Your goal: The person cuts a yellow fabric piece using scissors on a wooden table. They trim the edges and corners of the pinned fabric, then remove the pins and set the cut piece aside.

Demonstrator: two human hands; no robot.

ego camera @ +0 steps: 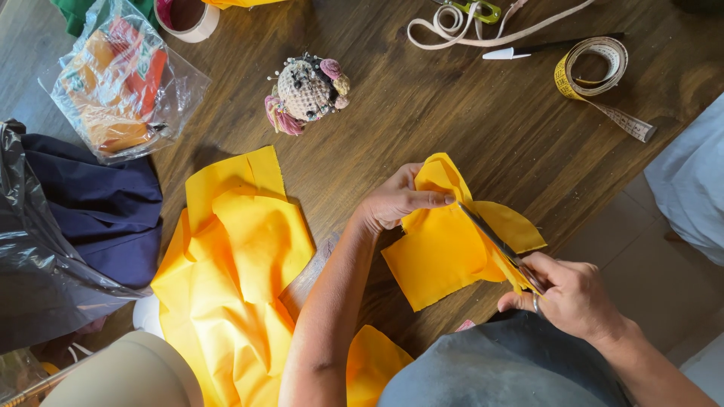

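Yellow cloth (441, 260) pinched by left hand (392, 202) (right hand (577, 298) scissoring).

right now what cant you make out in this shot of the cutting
Head view only:
- Scissors: handles hidden inside the right hand.
- Yellow fabric piece: the part pinched by the left hand is covered by its fingers.
- Tape measure: marks too small.
- Clear bag: contents blurred by glare.
- Tape roll: cut off by the top edge.
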